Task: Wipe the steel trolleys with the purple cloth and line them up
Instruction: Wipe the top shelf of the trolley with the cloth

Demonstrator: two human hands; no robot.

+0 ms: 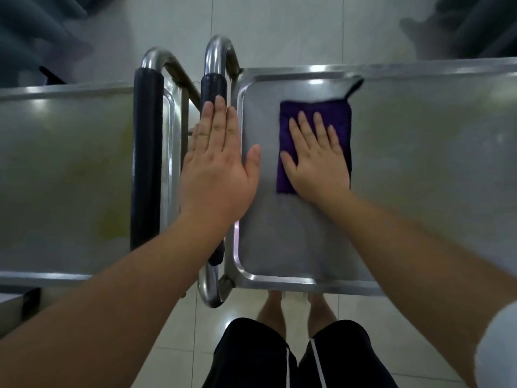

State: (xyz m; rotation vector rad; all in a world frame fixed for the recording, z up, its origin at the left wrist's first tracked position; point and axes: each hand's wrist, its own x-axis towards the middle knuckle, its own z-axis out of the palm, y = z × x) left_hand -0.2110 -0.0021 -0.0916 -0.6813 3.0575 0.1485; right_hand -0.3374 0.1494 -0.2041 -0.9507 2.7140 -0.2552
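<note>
Two steel trolleys stand side by side below me. The right trolley (419,163) has a rimmed top tray, and a folded purple cloth (340,119) lies flat on its left part. My right hand (316,161) presses on the cloth with straight, spread fingers. My left hand (216,163) is flat with straight fingers over the right trolley's black-padded handle (213,85), its thumb touching the tray's left rim. The left trolley (64,175) has its own black-padded handle (147,152) next to my left hand.
The two handles stand close together between the trays, with a narrow gap. Pale floor tiles (279,26) lie beyond and beneath the trolleys. My legs and bare feet (296,312) are just in front of the right trolley's near edge. Dark blurred shapes sit in the upper corners.
</note>
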